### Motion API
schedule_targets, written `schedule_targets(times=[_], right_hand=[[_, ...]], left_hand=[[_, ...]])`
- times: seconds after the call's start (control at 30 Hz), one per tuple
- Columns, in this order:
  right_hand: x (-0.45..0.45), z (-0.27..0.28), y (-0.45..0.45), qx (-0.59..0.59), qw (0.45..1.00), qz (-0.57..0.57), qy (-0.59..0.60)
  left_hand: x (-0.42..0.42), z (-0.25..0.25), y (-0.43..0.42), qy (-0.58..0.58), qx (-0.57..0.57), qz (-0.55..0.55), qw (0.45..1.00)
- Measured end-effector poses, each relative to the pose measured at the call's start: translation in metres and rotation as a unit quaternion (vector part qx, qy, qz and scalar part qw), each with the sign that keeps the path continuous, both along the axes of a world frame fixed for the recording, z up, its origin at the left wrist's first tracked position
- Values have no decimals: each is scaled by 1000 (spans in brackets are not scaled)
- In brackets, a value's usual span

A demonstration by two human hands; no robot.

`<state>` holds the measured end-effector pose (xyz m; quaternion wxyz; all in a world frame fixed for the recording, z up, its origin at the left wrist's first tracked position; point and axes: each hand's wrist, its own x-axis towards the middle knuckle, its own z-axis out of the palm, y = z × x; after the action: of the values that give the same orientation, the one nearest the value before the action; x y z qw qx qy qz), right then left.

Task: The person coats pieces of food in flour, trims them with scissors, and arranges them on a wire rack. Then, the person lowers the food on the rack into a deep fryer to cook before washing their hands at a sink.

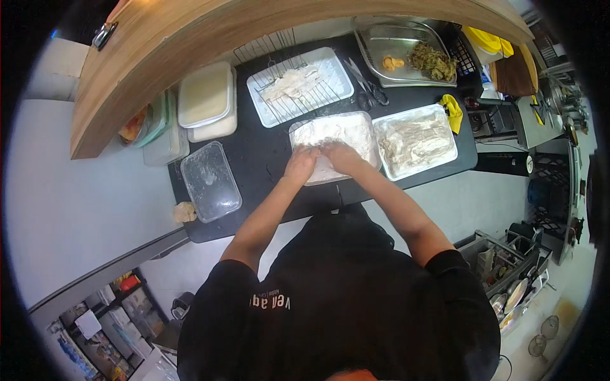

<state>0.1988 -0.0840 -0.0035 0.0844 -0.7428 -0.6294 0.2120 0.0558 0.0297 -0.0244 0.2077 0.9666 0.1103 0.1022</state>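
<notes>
Both of my hands are down in a clear plastic container (373,127) filled with white flour (337,127). My left hand (303,162) is at the container's near left side, fingers pointing into the flour. Right beside it, my right hand (341,157) reaches in from the near edge. Flour and blur hide the fingertips of both, so whether they grip anything does not show. Touching the container's right side is a white tray (395,176) of flour-coated pieces (416,141). Behind it, another white tray (257,82) carries a wire rack (330,92) and floured pieces (295,86).
Scissors (375,94) lie near a metal pan (387,41) with dark greenish food. Stacked tubs (206,95) and a clear lid or shallow container (211,181) stand left. A yellow cloth (452,114) is at right. A wooden shelf (190,38) overhangs the black table (254,162).
</notes>
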Motion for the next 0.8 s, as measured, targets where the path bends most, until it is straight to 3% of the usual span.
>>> schedule_targets(times=[0.03, 0.1, 0.23, 0.37, 0.43, 0.53, 0.67, 0.7, 0.8], right_hand=[[-2, -9, 2, 1, 1000, -4, 0], [-9, -15, 5, 123, 987, -14, -106], [-2, -4, 20, 2, 997, -1, -79], [21, -1, 24, 43, 995, -32, 89], [31, 9, 18, 83, 966, -80, 230], [42, 20, 17, 73, 966, -109, 222], [60, -6, 2, 120, 971, -133, 158], [63, -1, -2, 97, 972, -156, 145], [77, -18, -12, 76, 971, -169, 152]], left_hand=[[2, 2, 3, 0, -27, 15, 1000], [5, 5, 4, 0, -33, 23, 999], [12, 14, 0, -57, -40, 25, 997], [21, 6, 4, -90, -63, 61, 992], [25, 10, 8, 36, -210, 162, 963], [33, 22, 17, -60, -250, 161, 953], [39, 59, 24, -26, -351, 187, 917], [41, 30, 28, -114, -395, 155, 898], [37, 28, 35, -121, -354, 194, 907]])
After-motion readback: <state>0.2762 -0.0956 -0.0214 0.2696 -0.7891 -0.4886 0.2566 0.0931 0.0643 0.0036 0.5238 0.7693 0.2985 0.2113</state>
